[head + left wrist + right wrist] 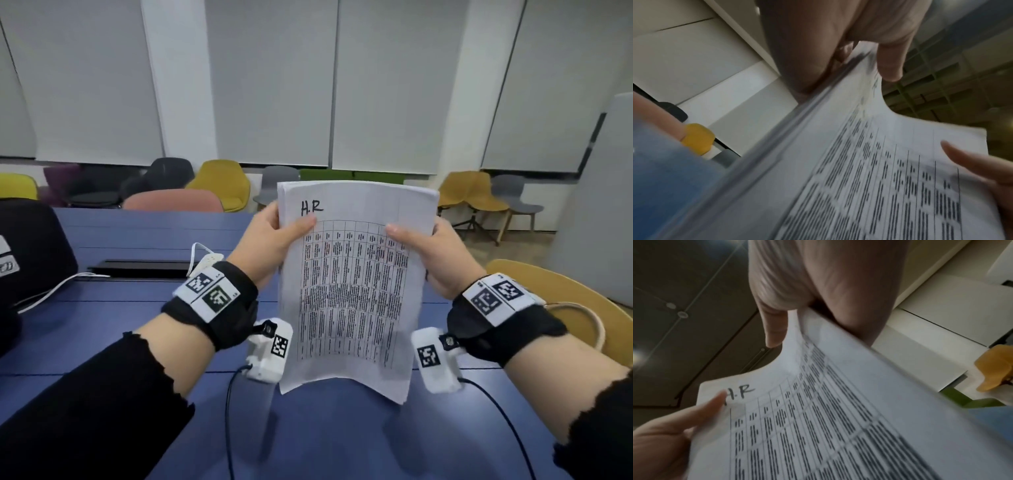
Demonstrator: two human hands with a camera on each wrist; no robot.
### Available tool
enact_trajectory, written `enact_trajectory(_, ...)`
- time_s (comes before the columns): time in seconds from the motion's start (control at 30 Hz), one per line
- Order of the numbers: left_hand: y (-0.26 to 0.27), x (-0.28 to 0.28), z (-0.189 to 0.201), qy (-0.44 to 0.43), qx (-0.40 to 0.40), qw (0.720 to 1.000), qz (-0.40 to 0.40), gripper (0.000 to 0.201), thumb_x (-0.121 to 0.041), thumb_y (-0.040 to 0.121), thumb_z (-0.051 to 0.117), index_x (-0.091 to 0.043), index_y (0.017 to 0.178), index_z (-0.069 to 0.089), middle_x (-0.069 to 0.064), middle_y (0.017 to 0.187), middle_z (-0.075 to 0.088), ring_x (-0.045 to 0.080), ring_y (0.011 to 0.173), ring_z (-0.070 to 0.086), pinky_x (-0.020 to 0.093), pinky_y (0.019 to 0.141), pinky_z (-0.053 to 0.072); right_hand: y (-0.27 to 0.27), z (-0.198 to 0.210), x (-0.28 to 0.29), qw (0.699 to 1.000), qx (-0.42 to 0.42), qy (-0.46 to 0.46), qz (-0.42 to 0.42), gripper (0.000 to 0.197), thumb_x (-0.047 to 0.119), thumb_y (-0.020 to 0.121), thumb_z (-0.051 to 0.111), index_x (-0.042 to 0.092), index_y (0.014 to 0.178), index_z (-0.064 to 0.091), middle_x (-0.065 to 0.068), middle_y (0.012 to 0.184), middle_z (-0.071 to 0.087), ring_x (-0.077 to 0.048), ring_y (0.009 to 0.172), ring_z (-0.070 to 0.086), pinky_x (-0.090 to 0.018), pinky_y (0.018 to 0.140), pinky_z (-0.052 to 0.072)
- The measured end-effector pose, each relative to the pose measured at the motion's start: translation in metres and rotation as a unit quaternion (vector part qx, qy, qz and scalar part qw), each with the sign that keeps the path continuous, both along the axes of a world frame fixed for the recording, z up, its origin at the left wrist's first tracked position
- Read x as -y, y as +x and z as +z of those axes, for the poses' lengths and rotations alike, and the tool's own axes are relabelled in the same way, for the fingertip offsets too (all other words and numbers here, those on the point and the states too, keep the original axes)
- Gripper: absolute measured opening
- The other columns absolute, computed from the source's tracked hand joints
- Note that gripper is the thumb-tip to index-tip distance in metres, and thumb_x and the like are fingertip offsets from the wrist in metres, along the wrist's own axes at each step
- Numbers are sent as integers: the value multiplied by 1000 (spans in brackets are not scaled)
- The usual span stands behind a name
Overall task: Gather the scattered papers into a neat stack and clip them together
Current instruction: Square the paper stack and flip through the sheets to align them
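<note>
Both hands, left (270,240) and right (435,253), fingers clamped on the side edges, hold the papers (352,284) upright above the blue surface (137,308), long axis vertical; top sheet handwritten "H.R".

I'm looking into an office meeting room: a long blue counter (144,236) with a cable hatch (140,267), moulded chairs (222,185) (yellow, grey, pink) along the far side, and pale roller blinds (274,82) behind.
</note>
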State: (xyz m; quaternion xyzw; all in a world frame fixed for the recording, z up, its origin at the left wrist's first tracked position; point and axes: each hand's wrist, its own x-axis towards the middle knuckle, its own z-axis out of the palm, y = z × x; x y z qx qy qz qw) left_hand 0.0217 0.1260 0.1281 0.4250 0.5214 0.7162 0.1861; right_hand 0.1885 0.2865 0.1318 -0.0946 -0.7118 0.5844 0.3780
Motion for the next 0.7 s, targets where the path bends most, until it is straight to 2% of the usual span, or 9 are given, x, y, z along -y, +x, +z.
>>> enact_trajectory(0.03, 0, -1, 6, 29, -12, 999, 12, 33, -9, 85, 68, -16, 115, 58, 9, 108, 69, 21, 90, 68, 37, 79, 57, 2, 5, 3, 1000, -19, -4, 4, 59, 28, 69, 77, 2, 120, 60, -19, 116, 67, -35, 108, 64, -52, 98, 48)
enact_trajectory(0.1, 0, -2, 14, 70, -58, 995, 40, 38, -8, 83, 65, -24, 116, 56, 12, 113, 65, 21, 95, 65, 38, 86, 56, 6, 15, 5, 999, -49, -3, 7, 54, 38, 66, 76, 14, 114, 64, -16, 110, 69, -33, 100, 66, -52, 93, 51)
enact_trajectory(0.17, 3, -2, 20, 81, -113, 988, 60, 38, -5, 87, 61, -25, 118, 53, 15, 122, 63, 22, 104, 64, 37, 91, 55, 9, 24, 7, 998, -68, 12, 3, 40, 40, 75, 69, 23, 111, 65, -10, 101, 67, -26, 91, 64, -50, 87, 52)
enact_trajectory(0.27, 5, -3, 24, 72, -183, 974, 110, 26, -4, 92, 58, -26, 104, 57, 5, 115, 68, 13, 98, 66, 29, 85, 56, 9, 33, 8, 996, -85, 34, 9, 33, 35, 84, 56, 23, 114, 64, -9, 105, 70, -22, 93, 64, -42, 86, 53)
enact_trajectory(0.37, 3, -5, 27, 59, -220, 962, 148, 16, -10, 91, 62, -26, 88, 61, 11, 107, 69, 13, 88, 63, 30, 83, 55, 6, 36, 6, 996, -78, 50, 5, 27, 31, 86, 54, 16, 104, 67, -5, 103, 71, -19, 94, 64, -40, 89, 50)
enact_trajectory(0.47, 3, -9, 28, 65, -225, 958, 168, 14, -15, 90, 63, -26, 82, 61, 15, 104, 70, 25, 92, 66, 42, 89, 53, 6, 35, 2, 997, -57, 58, -5, 21, 25, 93, 53, 14, 97, 70, -1, 91, 72, -16, 83, 63, -38, 83, 50)
enact_trajectory(0.57, 3, -11, 26, 74, -216, 959, 170, 12, -18, 88, 65, -27, 84, 60, 12, 103, 70, 29, 96, 65, 48, 92, 51, 9, 35, -1, 997, -56, 47, 6, 23, 32, 83, 59, 18, 96, 73, -1, 92, 73, -18, 85, 62, -40, 86, 49)
enact_trajectory(0.63, 1, -11, 22, 70, -183, 967, 165, 20, -25, 83, 71, -33, 97, 59, 4, 109, 66, 27, 105, 63, 47, 98, 49, 12, 33, -7, 997, -60, 31, 23, 33, 32, 76, 66, 18, 105, 71, -4, 96, 73, -19, 86, 65, -39, 87, 51)
enact_trajectory(0.7, -3, -11, 14, 53, -92, 989, 106, 36, -26, 80, 75, -36, 109, 58, 8, 119, 63, 28, 112, 61, 46, 100, 47, 15, 27, -13, 998, -46, 16, 48, 50, 24, 72, 72, 15, 120, 63, -13, 107, 70, -26, 93, 67, -41, 89, 54)
